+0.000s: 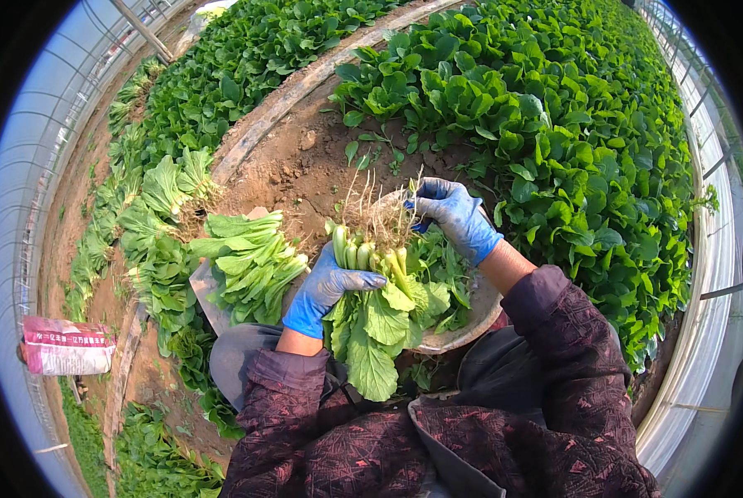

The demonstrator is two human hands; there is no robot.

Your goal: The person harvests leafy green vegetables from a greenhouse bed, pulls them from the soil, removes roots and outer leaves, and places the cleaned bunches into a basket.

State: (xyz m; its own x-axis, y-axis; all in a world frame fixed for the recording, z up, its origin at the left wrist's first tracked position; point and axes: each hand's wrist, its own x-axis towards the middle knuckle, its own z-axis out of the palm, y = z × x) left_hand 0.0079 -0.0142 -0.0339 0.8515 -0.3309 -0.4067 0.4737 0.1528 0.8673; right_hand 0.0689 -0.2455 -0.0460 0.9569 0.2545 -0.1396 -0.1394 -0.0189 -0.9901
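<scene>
My left hand (340, 286), in a blue glove with a greyed palm, grips a bunch of leafy greens (378, 317). Their pale stalks and stringy roots (378, 218) point away from me, while the leaves hang towards my lap. At the right edge of those roots is my right hand (452, 215), gloved alike, its fingertips pinched around a thin yellowish stalk; the roots partly hide the grip. Beneath the bunch a round, soil-stained basin (462, 339) holds loose green leaves (449, 274). Left of my left hand lies a pile of greens with trimmed stalk ends (256, 261).
Dense growing greens (571, 155) fill the bed ahead and right. Pulled bunches with roots (160, 199) lie in a row at left. A weathered board (278, 106) borders the soil. A printed bag (69, 348) sits far left, near the plastic greenhouse wall (41, 143).
</scene>
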